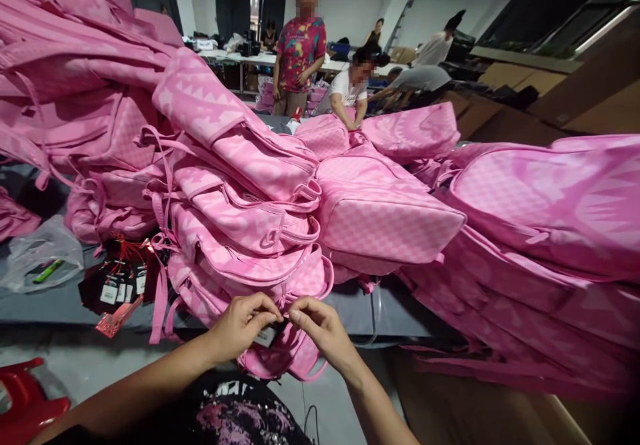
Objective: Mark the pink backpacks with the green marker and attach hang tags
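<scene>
Both hands meet in front of a stack of pink backpacks [250,258], at its lower front. Fingertips pinched, my left hand [245,325] holds a thin string. My right hand [320,328] pinches the same string a short way to the right, its fingertips almost touching the left ones. A dark hang tag [266,336] with a white label hangs just below the left fingers, against the lowest backpack. The fingers partly hide where the string meets the bag.
More hang tags [123,288] with red strings lie on the grey table [390,308] at left, beside a clear plastic bag [45,258] and a green marker [49,271]. Pink backpacks [550,205] are piled on both sides. A red stool [30,402] stands lower left. Several people are beyond.
</scene>
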Demonstrator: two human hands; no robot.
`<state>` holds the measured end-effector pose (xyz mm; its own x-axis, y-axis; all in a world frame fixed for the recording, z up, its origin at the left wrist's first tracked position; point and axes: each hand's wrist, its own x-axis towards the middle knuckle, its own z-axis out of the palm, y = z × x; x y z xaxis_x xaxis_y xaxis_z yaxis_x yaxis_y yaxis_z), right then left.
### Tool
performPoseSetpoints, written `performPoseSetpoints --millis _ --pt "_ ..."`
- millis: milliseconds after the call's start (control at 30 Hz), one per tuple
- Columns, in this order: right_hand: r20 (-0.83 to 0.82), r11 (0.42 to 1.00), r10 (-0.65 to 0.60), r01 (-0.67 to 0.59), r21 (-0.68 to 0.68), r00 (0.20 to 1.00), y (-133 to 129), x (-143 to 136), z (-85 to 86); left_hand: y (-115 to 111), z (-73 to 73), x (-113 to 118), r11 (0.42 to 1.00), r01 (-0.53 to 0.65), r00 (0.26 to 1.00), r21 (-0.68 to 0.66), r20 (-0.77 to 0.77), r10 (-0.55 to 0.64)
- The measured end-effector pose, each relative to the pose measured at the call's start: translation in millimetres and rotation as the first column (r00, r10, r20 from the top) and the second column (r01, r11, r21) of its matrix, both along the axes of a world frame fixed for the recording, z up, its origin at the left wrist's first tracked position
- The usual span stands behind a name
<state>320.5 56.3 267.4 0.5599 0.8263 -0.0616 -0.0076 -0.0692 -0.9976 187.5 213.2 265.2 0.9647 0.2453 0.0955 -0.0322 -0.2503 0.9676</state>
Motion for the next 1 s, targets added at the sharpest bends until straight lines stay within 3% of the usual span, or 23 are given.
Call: performPoseSetpoints --millis 33,100,233,400,600,800,867,1000 --pt "0.029 1.000 0.010 -0.010 -0.001 1.000 0.6 -0.3 0.6 -0.1 -1.3 1.4 0.997 0.002 1.000 -0.075 -0.030 -0.004" --pt "0.116 1.000 0.026 -0.025 -0.013 0.993 2.0 -1.4 1.1 1.0 -4.4 2.4 0.996 -0.012 0.998 -0.086 -0.062 0.007" --pt "0.320 0.998 0.054 -0.041 -0.047 0.946 4.3 -5.4 -0.9 4.7 -8.3 0.1 0.993 -0.033 0.998 0.109 -0.052 0.038" --pt "0.466 0.994 0.097 -0.061 -0.091 0.880 2.9 -10.5 0.9 3.2 -11.9 -1.8 0.971 -0.006 1.000 0.238 -0.023 0.012" --pt "0.743 0.982 0.174 -0.055 -0.183 0.646 0.5 -10.7 -8.1 1.2 -25.3 3.9 0.846 0.062 0.993 0.530 -0.118 0.001" --pt "0.849 0.978 0.206 -0.063 -0.201 0.487 6.2 -5.3 -40.7 2.9 -16.4 12.1 0.824 0.178 0.946 0.537 -0.324 0.007" --pt "0.852 0.973 0.226 -0.071 -0.219 0.473 7.4 -3.6 -52.5 3.0 -9.9 14.9 0.780 0.252 0.916 0.573 -0.401 -0.002" --pt "0.860 0.978 0.197 -0.029 -0.208 0.470 6.3 -0.9 -67.3 1.5 -4.5 20.6 0.617 0.390 0.884 0.683 -0.466 -0.044"
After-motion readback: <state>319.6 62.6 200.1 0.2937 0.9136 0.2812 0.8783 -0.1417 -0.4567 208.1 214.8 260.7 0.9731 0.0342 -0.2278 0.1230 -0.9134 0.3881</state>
